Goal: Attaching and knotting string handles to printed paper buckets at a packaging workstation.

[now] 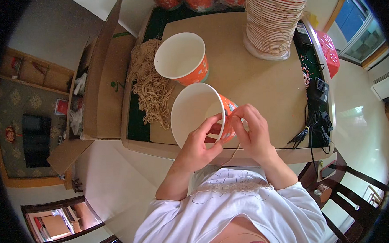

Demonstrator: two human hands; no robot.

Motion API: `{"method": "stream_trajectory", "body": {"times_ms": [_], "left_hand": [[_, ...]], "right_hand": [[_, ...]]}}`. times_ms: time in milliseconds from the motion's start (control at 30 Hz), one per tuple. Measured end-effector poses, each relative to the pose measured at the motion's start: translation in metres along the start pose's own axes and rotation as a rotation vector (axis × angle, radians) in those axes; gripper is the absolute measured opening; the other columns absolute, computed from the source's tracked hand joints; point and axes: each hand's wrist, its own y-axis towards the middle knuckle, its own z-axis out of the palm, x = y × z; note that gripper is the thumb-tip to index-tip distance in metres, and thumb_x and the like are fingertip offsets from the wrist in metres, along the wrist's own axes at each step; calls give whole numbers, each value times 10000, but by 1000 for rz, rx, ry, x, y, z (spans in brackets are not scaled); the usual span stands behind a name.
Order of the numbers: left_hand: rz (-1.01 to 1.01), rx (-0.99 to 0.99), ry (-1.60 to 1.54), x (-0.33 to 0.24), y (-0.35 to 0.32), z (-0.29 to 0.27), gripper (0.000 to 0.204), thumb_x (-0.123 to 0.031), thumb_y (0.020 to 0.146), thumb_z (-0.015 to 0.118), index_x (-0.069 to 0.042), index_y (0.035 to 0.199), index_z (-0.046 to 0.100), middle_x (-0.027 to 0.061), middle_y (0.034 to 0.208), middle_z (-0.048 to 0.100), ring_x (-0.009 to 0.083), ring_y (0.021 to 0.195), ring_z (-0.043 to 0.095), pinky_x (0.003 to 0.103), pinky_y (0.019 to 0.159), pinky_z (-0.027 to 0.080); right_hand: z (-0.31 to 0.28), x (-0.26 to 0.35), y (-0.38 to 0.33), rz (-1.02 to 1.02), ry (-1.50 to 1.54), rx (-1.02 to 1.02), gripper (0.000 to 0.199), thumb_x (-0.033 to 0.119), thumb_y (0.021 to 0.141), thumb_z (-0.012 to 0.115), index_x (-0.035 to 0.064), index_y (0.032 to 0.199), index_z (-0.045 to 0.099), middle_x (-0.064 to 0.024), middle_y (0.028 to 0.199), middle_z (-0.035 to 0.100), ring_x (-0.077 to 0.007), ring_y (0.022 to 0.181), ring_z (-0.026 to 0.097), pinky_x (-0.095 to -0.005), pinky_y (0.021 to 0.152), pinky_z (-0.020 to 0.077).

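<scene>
A white paper bucket [191, 105] with an orange printed outside lies tilted at the table's near edge, its mouth facing left. My left hand [197, 145] grips its rim, fingers inside and thumb at the near side. At the bucket's orange outer wall, my right hand [253, 129] is closed in a pinch. A thin beige cord [235, 153] hangs below those fingers toward my lap; the pinched end is hidden. Just beyond stands a second bucket [179, 56], its open mouth showing a white inside. A loose heap of beige cords [151, 86] lies left of both buckets.
A tall stack of nested buckets [270, 24] with cords rises at the far right, and more orange buckets [200, 0] line the back. An open cardboard box [106, 88] stands left. Black cables [312, 127] and small adapters lie along the right edge, near a pink basket [328, 52].
</scene>
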Motion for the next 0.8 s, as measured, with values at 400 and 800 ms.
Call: {"method": "stream_trajectory", "body": {"times_ms": [400, 800], "left_hand": [[382, -260, 392, 4, 9, 11, 494, 24, 816, 630, -103, 1282, 526, 88, 1037, 574, 218, 849, 633, 318, 672, 539], [500, -439, 666, 9, 11, 17, 237, -65, 749, 740, -70, 968, 650, 50, 929, 567, 193, 705, 624, 327, 588, 512]], "right_hand": [[1, 7, -5, 427, 660, 43, 112, 86, 943, 575, -11, 890, 556, 3, 780, 578, -45, 715, 510, -220, 629, 440], [10, -1, -10, 389, 465, 8, 114, 78, 931, 593, -11, 867, 562, 7, 717, 560, -41, 662, 473, -198, 588, 412]]}}
